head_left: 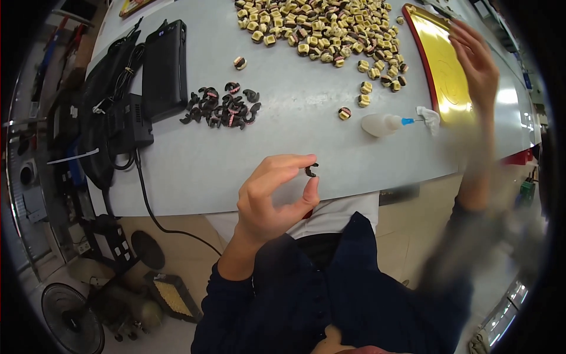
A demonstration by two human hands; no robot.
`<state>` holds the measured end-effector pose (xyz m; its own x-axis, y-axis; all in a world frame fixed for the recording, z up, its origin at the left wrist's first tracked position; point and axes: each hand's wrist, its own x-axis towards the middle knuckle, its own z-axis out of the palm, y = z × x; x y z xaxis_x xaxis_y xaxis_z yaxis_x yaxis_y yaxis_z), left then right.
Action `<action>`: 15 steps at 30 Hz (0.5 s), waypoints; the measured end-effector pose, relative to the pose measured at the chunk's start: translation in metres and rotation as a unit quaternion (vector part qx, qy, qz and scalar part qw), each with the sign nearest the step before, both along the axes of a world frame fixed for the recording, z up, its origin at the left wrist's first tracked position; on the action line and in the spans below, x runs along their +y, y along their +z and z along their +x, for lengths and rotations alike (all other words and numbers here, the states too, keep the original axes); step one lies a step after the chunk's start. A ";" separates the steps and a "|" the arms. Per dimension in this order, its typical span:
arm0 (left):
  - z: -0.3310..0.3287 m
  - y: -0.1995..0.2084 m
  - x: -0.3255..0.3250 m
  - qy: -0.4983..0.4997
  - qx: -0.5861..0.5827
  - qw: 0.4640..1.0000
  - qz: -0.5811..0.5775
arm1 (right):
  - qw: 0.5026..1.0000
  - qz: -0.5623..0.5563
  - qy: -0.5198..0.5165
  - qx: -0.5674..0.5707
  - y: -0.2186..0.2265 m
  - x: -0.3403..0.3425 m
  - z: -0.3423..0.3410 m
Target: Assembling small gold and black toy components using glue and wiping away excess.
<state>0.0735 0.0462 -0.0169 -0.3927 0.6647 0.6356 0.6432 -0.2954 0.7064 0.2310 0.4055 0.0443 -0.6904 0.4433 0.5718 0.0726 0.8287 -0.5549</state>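
Between thumb and fingertips, my left hand (pixel 274 192) pinches a small black curved piece (pixel 311 171) above the table's near edge. My right hand (pixel 476 62) reaches over the far right part of a gold tray with a red rim (pixel 436 59); its fingers are stretched and apart, and nothing shows in them. A loose heap of similar black curved pieces (pixel 221 109), some with pink insides, lies left of centre. Small yellow-and-black blocks (pixel 324 29) form a big pile at the back, with several strays trailing nearer.
A white squeeze bottle (pixel 380 124) with a blue needle tip lies by a crumpled white tissue (pixel 431 120). At the left are a black box-shaped device (pixel 165 71), coiled cables and a cord (pixel 150 200) hanging over the table edge. A fan (pixel 72 318) stands lower left.
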 end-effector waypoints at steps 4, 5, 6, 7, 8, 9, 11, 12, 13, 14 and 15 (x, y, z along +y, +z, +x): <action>0.002 0.000 -0.001 -0.003 0.009 1.000 0.012 | 0.998 -0.018 -0.022 0.056 0.023 -0.086 0.030; 0.002 0.002 0.002 -0.024 -0.001 0.999 0.025 | 0.997 -0.039 -0.028 0.057 0.036 -0.112 0.045; 0.001 0.004 -0.004 -0.019 0.010 1.000 0.008 | 0.988 -0.102 0.018 0.117 0.030 -0.139 0.040; 0.000 0.003 -0.001 -0.032 0.009 0.999 0.008 | 0.974 -0.146 0.049 0.167 0.027 -0.167 0.038; 0.001 -0.002 -0.005 -0.016 0.009 1.000 0.007 | 0.942 -0.294 0.031 0.160 0.017 -0.191 0.040; 0.002 -0.001 -0.007 -0.014 0.002 1.000 0.011 | 0.931 -0.314 0.108 0.154 0.010 -0.199 0.039; 0.001 0.003 -0.011 -0.014 0.012 1.000 0.018 | 0.920 -0.351 0.157 0.079 0.002 -0.209 0.026; 0.002 0.002 -0.015 -0.027 0.003 0.999 0.035 | 0.892 -0.425 0.131 0.087 -0.005 -0.220 0.015; 0.000 0.004 -0.018 -0.013 0.006 1.000 0.025 | 0.856 -0.498 0.103 0.099 -0.009 -0.230 0.005; 0.000 0.005 -0.019 0.009 0.011 1.000 0.010 | 0.861 -0.490 0.098 0.097 -0.013 -0.233 0.003; 0.001 0.004 -0.019 0.010 0.010 1.000 0.012 | 0.828 -0.544 0.119 0.068 -0.020 -0.237 0.000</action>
